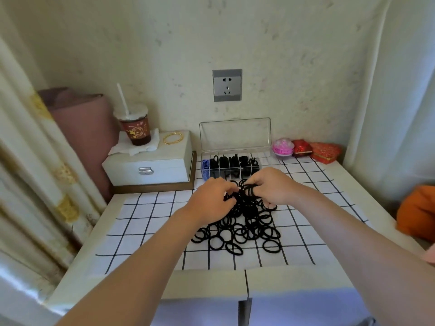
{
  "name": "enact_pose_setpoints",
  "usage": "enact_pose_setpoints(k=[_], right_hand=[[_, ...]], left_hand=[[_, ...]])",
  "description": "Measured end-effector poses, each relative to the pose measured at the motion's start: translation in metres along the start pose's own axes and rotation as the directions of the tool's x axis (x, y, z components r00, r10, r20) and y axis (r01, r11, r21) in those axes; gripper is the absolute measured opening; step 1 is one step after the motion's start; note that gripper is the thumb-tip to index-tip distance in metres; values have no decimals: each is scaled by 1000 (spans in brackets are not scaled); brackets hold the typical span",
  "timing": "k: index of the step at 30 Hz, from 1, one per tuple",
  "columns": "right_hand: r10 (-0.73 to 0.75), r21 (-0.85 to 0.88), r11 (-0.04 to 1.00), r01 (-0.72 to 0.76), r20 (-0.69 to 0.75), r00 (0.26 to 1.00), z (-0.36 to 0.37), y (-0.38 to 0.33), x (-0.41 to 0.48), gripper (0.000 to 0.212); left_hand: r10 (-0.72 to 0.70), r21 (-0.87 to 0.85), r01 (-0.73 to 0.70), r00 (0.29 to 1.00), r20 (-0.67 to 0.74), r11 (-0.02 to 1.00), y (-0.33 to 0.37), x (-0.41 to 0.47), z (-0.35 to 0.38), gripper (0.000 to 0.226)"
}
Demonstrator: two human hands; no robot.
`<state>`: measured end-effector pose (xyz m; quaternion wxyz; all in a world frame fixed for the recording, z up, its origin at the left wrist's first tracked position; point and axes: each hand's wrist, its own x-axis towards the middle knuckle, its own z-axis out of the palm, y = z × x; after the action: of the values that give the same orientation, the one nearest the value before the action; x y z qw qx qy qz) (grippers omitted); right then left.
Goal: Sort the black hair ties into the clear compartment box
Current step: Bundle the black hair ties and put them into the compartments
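A big heap of black hair ties (244, 227) lies on the white grid-patterned cloth (146, 222) in the middle of the table. Both hands are at the heap's far edge. My left hand (211, 201) has its fingers curled into the ties. My right hand (270, 184) holds a few ties looped over its fingers. Behind the hands stands the clear compartment box (266, 158) with its lid (235, 135) raised against the wall. Several of its compartments hold black ties; the right end looks bare.
A white jewellery box (150, 165) at the back left carries a drink cup with a straw (134, 128) and a gold bangle (173, 138). A pink case (283, 147) and red boxes (324, 151) sit back right. An orange cushion (416, 212) lies right. Curtains hang on both sides.
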<state>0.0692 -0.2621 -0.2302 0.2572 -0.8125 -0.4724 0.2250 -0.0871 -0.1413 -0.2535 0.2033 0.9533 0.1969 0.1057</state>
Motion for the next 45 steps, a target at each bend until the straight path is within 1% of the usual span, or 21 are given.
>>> enact_pose_setpoints(k=[3,4,6,8,9,11,12,15,19,21,23,25,28,31,33,34,37,39,42,43,45], right_hand=[[-24,-174,984,47,134,991,-2,-6,0,40],[-17,-216,975,55,174,985,-3,-8,1,42],[14,-312,948,66,247,969,-5,-9,3,44],[65,-380,923,54,293,954,-5,-7,9,47],[86,-401,915,48,309,947,-5,-7,11,49],[103,-435,899,53,326,940,-4,-6,14,52],[92,-461,884,71,322,942,-2,-5,17,49],[13,-524,841,135,268,963,1,-5,22,28],[-87,-390,907,159,196,977,3,12,26,12],[-90,-282,951,128,144,985,-1,17,25,8],[-96,-173,979,109,81,992,-7,18,23,9],[-95,-49,994,97,43,995,-11,14,23,7],[-42,205,978,35,29,999,-15,6,22,9],[-32,421,907,-7,86,996,-21,-3,18,13],[-61,555,831,-41,163,985,-22,-8,16,17],[-76,598,800,-53,190,979,-21,-9,16,19],[-52,612,789,-66,173,984,-16,-13,19,20],[-9,617,784,-75,132,991,-15,-15,22,20],[42,604,790,-99,108,993,-14,-15,24,16],[62,586,803,-106,95,994,-13,-14,25,16],[102,549,827,-120,63,993,-10,-14,25,14]], left_hand=[[-73,-34,76,993,88,997,-1,-2,0,26],[-74,-2,74,989,125,997,-1,-2,0,27],[-33,113,13,984,175,993,-3,2,2,35],[-11,166,-24,978,206,986,-7,6,5,47],[-8,179,-32,975,221,983,-7,8,6,49],[6,181,-48,975,223,982,-11,13,8,41],[22,160,-56,978,207,985,-14,16,9,34],[41,56,-50,988,149,997,-22,21,11,20],[-8,-79,10,1000,17,997,-28,18,10,13],[-50,-153,45,998,-31,987,-30,15,4,8],[-89,-218,81,996,-29,973,-31,13,-3,14],[-145,-275,142,989,9,951,-28,15,-8,16],[-212,-307,210,977,29,928,-22,24,-11,14],[-269,-404,250,963,11,880,-14,32,-11,13],[-299,-527,264,954,19,808,-9,35,-11,12],[-303,-597,271,952,49,755,-6,36,-11,10],[-279,-779,317,941,189,541,1,37,-17,15],[-261,-819,330,938,229,470,2,37,-22,15],[-235,-835,363,928,287,414,1,36,-27,20],[-225,-846,381,922,315,373,0,36,-29,23],[-219,-875,414,905,366,251,1,37,-31,31]])
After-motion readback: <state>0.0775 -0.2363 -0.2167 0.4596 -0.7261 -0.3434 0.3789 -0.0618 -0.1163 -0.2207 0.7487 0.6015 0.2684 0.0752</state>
